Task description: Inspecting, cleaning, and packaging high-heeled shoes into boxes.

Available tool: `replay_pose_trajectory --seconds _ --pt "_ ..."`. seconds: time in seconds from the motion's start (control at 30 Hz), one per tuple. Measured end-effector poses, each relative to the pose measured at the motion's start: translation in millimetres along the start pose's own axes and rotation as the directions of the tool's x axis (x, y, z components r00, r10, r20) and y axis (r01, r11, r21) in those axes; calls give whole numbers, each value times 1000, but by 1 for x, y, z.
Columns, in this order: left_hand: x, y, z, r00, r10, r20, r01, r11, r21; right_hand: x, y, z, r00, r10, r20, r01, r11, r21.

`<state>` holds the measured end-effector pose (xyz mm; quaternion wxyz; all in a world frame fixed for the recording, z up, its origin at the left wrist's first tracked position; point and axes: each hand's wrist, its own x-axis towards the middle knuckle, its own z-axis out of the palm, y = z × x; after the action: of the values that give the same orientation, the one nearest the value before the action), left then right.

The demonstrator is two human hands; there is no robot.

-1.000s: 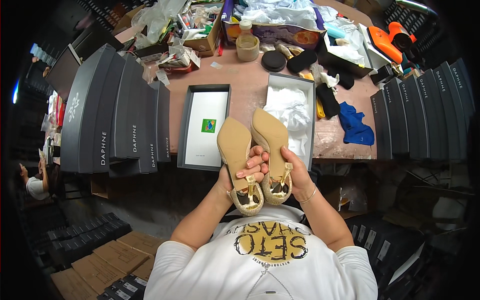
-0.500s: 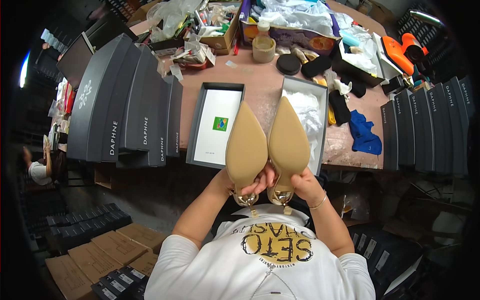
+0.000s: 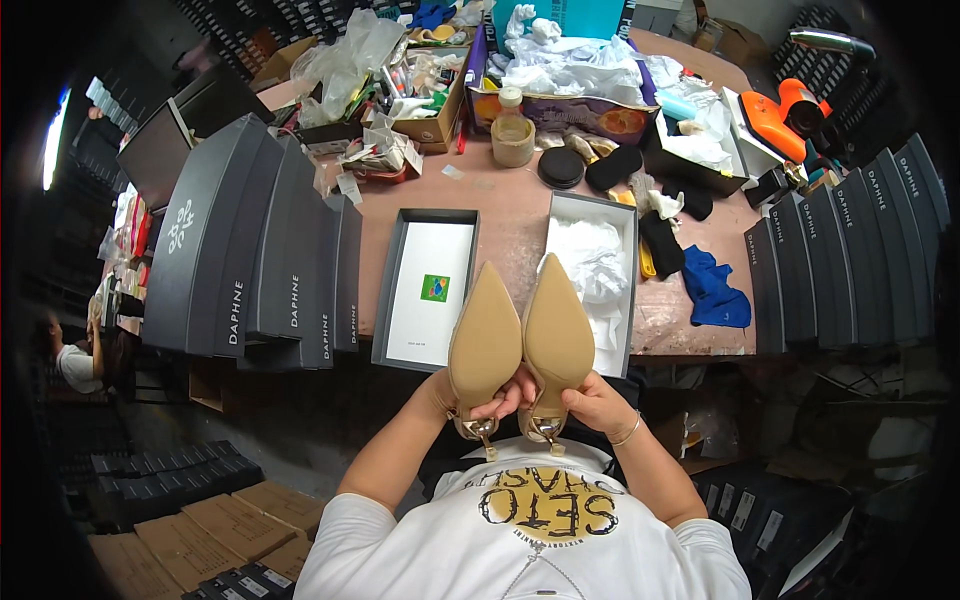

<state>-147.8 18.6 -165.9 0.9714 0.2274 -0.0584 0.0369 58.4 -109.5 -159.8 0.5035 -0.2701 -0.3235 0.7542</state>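
A pair of pointed high-heeled shoes is in my hands, tan soles up, toes away from me and metallic gold heels toward my body. My left hand (image 3: 500,402) is closed around the heel end of the left shoe (image 3: 486,335), its fingertips showing between the two. With my right hand (image 3: 603,404), I grip the right shoe (image 3: 558,335) from its outer side, thumb by the sole. Beyond them lie a dark grey tray-like box part (image 3: 402,250) with a white inside and green sticker, and an open shoe box (image 3: 628,270) holding white tissue paper (image 3: 585,255).
Grey shoe boxes stand in rows at left (image 3: 205,240) and right (image 3: 850,250). A blue cloth (image 3: 716,288), a glue jar (image 3: 513,138), a black round lid (image 3: 561,168) and an orange heat gun (image 3: 768,128) lie about the table. Brown cartons (image 3: 225,520) sit lower left.
The shoes now show lower in the picture and look a little smaller, still held in the same grip. The table and its boxes have shifted down and slightly left in view.
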Motion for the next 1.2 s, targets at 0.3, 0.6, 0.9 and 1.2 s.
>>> replay_pose_trajectory --seconds 0.3,0.6,0.9,1.2 --pt "1 -6 8 982 96 -163 -104 994 -41 4 -3 0 997 76 -14 -74 992 106" --pt "-25 134 -24 349 668 -657 639 344 688 19 -55 13 994 -30 -104 29 999 -13" --pt "55 25 27 724 469 -506 -560 827 -35 54 5 51 992 49 112 -83 944 320" --pt "28 0 10 555 455 -697 -615 788 25 23 -154 -79 786 -344 -514 -209 635 -744"
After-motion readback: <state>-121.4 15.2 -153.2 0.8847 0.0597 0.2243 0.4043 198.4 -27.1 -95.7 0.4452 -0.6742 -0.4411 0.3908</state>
